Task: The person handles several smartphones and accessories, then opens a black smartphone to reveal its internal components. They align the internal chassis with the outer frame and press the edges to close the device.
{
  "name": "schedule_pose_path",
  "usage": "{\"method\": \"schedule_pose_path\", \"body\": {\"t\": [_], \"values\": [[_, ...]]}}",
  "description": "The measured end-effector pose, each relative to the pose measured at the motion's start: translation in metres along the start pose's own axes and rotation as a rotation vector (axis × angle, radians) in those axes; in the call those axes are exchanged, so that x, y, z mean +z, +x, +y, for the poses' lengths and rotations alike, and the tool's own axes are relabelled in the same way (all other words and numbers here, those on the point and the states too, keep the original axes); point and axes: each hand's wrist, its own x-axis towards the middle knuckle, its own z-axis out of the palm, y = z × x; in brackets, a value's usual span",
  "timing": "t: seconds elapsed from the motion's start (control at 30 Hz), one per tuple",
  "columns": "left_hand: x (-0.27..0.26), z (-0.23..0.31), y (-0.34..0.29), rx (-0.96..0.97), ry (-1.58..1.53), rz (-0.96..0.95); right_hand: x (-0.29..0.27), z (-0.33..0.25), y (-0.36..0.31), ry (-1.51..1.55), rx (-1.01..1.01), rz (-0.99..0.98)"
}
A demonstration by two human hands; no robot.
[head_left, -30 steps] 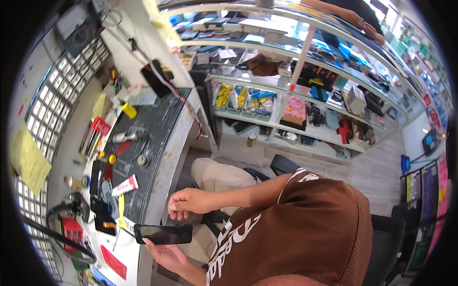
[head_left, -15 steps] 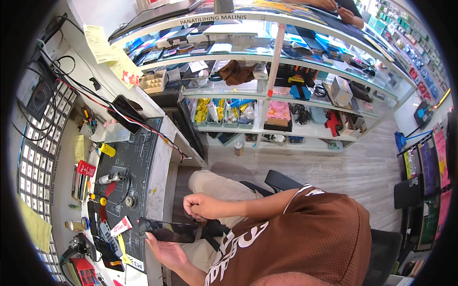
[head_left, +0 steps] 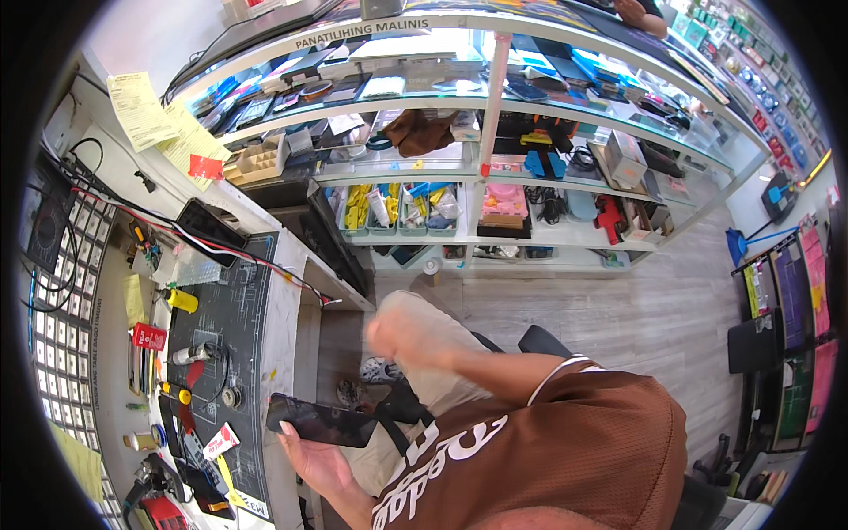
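My left hand holds a black smartphone flat, screen up and dark, at the near edge of a dark work mat on a white bench. My right hand is lifted above my knee, clear of the phone by about a hand's width. It is motion-blurred, so its fingers cannot be made out. My brown printed shirt fills the lower right.
Small tools, a yellow bottle, a red-and-white packet and cables lie on the mat. A black device rests at the bench's far end. Glass shelves of parts and cases stand ahead. A black chair base shows by my leg.
My right hand has left the phone and risen up and to the right, now blurred. The left hand keeps the phone at the bench edge. The view has swung toward the shelves.
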Motion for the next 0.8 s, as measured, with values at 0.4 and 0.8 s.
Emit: {"method": "schedule_pose_path", "body": {"t": [0.4, 0.8], "values": [[0.035, -0.014, 0.029, -0.084, -0.029, -0.137, -0.389, -0.156, 0.088, -1.057, 0.439, 0.868], [0.013, -0.025, 0.022, -0.047, -0.011, 0.008, -0.460, -0.179, 0.112, -1.674, 0.449, 0.286]]}}
